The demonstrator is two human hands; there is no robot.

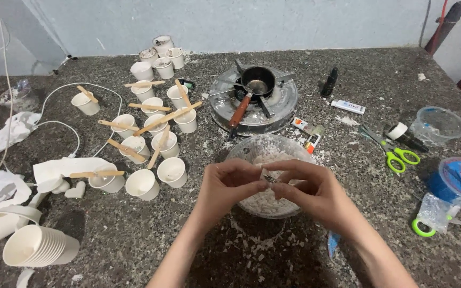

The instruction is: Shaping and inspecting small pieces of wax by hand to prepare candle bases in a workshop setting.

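Paper cups with wooden sticks stood far left on bench; small pan on burner far centre; green scissors lay right.

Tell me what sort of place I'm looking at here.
Likely a home candle-making workspace: a stone countertop holds a small pan on a burner, paper cups with wooden sticks, and a glass bowl of white wax-like flakes.

— Counter: dark speckled stone, grey and black.
— Cups: white, with tan wooden sticks across.
— Scissors: lime-green handles.
— Pan: black, reddish-brown handle, on a silver burner.
— Bowl: clear, full of white flakes.
— Wall: pale blue-grey.
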